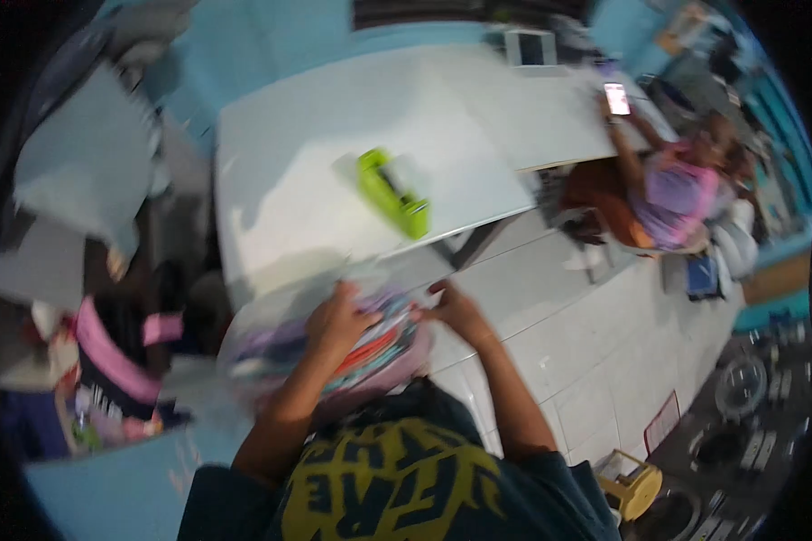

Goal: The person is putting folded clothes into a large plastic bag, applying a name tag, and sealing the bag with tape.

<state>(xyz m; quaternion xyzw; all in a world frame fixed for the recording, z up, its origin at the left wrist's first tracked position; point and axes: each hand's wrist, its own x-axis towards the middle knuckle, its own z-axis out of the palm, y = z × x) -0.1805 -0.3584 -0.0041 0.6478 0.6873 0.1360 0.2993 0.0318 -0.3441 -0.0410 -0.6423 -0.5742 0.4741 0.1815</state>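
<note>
A clear plastic bag of folded, many-coloured cloths (372, 351) lies against the front of my body, below the near edge of the white table (298, 203). Over the top of the bag is my left hand (342, 314), its fingers bent at the plastic; blur hides how firmly they close. At the bag's right end is my right hand (457, 311), thumb and forefinger near the plastic, and I cannot tell whether they pinch it. A lime-green tape dispenser (392, 196) rests on the table beyond both hands.
A seated person (677, 182) at the right holds a lit phone (616, 99) over the table's far end. A framed object (531, 49) is at the back. Dark machines (737, 433) and a yellow container (629, 483) are at lower right. Cloths and bags (118, 365) crowd the left.
</note>
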